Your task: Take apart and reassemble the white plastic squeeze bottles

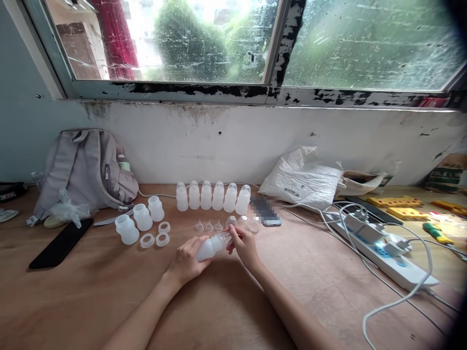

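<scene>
1. Step in hand, as I judge it: work at the top end of one held bottle, which lies tilted between the two hands above the tabletop, its clear tip up and to the right
2. Left hand: fingers curled part-way, wrapped around the milky body, with the palm behind it
3. Right hand: thumb and fingers drawn nearly together at the clear tip, seemingly pinching it; exactly which part they grip is too small to tell
4. The next move seems to call for a steady left-hand hold on the body and a small, careful push or twist by the right fingers, with the tip in line with the neck
5. Close by: three teats and clear caps just beyond the hands, loose rings and three open bottles to the left, six capped bottles upright behind
</scene>
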`<state>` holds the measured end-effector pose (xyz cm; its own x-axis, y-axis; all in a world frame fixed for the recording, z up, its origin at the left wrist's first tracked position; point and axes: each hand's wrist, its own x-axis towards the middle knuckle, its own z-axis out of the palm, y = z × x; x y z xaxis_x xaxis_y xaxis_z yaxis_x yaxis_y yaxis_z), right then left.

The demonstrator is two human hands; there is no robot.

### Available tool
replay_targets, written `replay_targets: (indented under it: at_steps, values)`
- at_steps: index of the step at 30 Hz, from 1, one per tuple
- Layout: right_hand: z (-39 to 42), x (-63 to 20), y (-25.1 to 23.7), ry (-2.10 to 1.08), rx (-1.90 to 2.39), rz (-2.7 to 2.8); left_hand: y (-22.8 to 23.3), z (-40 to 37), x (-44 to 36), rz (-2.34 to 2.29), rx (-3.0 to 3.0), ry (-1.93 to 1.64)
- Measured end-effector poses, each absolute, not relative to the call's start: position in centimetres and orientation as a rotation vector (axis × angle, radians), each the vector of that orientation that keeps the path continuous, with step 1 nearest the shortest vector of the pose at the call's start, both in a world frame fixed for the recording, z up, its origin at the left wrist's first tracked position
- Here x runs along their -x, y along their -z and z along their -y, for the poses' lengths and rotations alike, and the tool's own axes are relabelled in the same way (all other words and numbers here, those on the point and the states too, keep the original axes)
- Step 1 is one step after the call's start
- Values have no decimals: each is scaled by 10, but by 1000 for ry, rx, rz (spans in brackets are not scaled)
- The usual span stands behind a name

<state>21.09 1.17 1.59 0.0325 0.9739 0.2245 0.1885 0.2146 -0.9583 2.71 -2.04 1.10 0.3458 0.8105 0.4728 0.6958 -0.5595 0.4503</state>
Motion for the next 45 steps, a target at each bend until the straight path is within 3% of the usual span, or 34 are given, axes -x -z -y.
replay_targets:
  at_steps: [20,26,34,40,45]
  values:
    - [1,-196,-5,-857,1189,1384,-13,15,-22,-1239,-2299,-1019]
    - [-3,-199,-6,-996,1164,1327,-15,16,-21,-1232,-2366,-982]
    - [7,-179,-15,-1453,872,968,-6,17,-34,-1340,-2182,-1088]
    - [15,-168,-10,-1437,905,1109,4,13,-28,-1324,-2081,-1186]
    - [12,-170,-4,-1390,937,1174,13,-1,-14,-1598,-2016,-1295]
